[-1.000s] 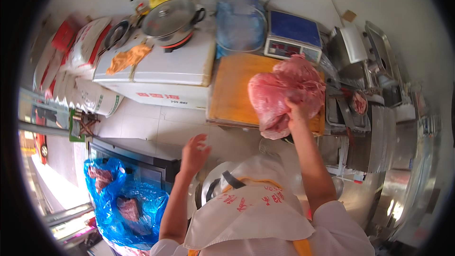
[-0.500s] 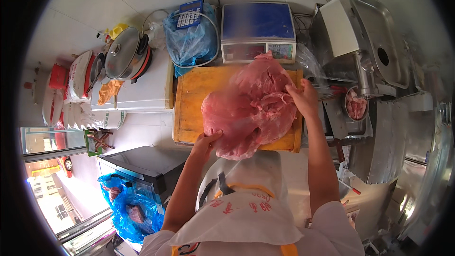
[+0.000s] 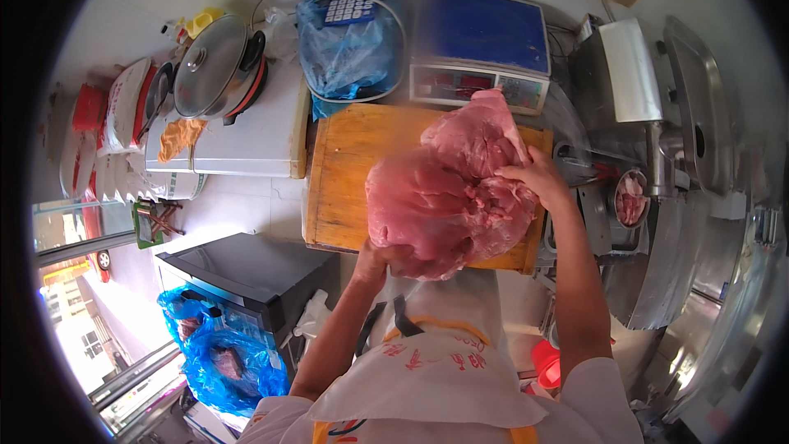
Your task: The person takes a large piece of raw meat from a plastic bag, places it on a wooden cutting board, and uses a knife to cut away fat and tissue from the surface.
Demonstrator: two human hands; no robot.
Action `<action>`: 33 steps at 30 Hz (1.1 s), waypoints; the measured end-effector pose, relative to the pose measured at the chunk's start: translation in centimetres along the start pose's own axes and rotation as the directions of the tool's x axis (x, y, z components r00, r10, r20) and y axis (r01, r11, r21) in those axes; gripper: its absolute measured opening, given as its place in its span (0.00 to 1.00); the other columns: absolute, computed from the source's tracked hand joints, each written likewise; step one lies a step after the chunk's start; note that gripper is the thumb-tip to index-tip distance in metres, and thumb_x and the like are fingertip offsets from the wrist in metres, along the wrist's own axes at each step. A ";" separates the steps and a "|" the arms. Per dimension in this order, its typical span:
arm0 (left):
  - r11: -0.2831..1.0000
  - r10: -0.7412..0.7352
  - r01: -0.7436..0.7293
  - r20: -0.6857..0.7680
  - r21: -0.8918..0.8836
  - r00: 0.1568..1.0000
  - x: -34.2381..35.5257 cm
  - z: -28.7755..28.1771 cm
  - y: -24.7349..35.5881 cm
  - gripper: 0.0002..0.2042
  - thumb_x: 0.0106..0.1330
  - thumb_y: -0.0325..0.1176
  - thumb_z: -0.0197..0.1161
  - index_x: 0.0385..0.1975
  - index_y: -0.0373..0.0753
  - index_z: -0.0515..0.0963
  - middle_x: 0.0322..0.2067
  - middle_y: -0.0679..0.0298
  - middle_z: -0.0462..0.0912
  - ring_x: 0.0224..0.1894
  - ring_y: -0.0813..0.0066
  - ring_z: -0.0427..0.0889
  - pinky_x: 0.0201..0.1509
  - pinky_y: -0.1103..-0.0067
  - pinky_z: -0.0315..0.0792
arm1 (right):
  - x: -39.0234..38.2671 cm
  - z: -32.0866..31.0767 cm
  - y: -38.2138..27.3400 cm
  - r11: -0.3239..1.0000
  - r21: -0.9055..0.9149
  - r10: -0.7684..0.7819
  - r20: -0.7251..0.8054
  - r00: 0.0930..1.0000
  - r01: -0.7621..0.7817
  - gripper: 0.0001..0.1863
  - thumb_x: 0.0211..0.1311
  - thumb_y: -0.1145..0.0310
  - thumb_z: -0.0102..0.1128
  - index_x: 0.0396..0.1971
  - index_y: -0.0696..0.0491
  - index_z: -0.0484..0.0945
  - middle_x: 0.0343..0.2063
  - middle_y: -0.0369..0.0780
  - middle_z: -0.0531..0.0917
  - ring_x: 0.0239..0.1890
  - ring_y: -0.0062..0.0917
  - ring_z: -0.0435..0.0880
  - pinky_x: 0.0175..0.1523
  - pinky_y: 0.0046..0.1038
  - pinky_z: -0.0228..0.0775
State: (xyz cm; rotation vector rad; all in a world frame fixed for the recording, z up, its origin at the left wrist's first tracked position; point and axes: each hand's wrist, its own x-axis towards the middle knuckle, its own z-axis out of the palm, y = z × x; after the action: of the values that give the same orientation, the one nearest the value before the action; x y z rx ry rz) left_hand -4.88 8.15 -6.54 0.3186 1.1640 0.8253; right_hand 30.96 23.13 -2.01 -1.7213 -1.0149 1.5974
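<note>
1. A person in a white apron holds a large slab of raw pink meat (image 3: 448,189) in both hands above a wooden chopping board (image 3: 349,173) on the worktop.

2. The left hand (image 3: 380,259) is cupped under the slab's near, lower edge, fingers closed against the meat and mostly hidden by it; it bears the weight from below.

3. The right hand (image 3: 536,177) grips the slab's right side, fingers curled into the folds of flesh, steadying it.

4. The meat hangs over the board's right half, its far end rising toward the blue-topped electronic scale (image 3: 483,45) that stands just behind the board. Whether the slab's lowest part touches the wood cannot be told.

5. Judged from the pose, the step in hand is carrying the slab into place over the board. Any next move with it calls for both hands to keep the limp, slippery mass level, so that no part slides off the board's right edge.

6. To the right stands a steel meat grinder (image 3: 657,115), with a small bowl of meat scraps (image 3: 630,197) beneath its mouth.

7. To the left, a lidded pan (image 3: 209,66) sits on a white appliance, with a blue plastic bag (image 3: 345,53) between it and the scale.
</note>
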 end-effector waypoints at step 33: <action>0.982 0.056 -0.111 -0.327 -0.151 0.943 0.7 -11.8 10.2 0.07 0.59 0.27 0.58 0.35 0.38 0.81 0.31 0.64 0.83 0.37 0.70 0.82 0.48 0.75 0.77 | -1.4 9.3 7.1 0.986 -0.131 -0.125 -0.197 0.972 0.100 0.18 0.70 0.69 0.58 0.55 0.62 0.82 0.41 0.42 0.89 0.43 0.31 0.87 0.53 0.32 0.78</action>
State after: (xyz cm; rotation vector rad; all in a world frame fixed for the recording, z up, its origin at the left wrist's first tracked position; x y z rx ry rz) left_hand -19.53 13.35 -5.37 0.0947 1.3807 1.0723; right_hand 22.78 17.29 -8.19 -1.8305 -1.1037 1.2816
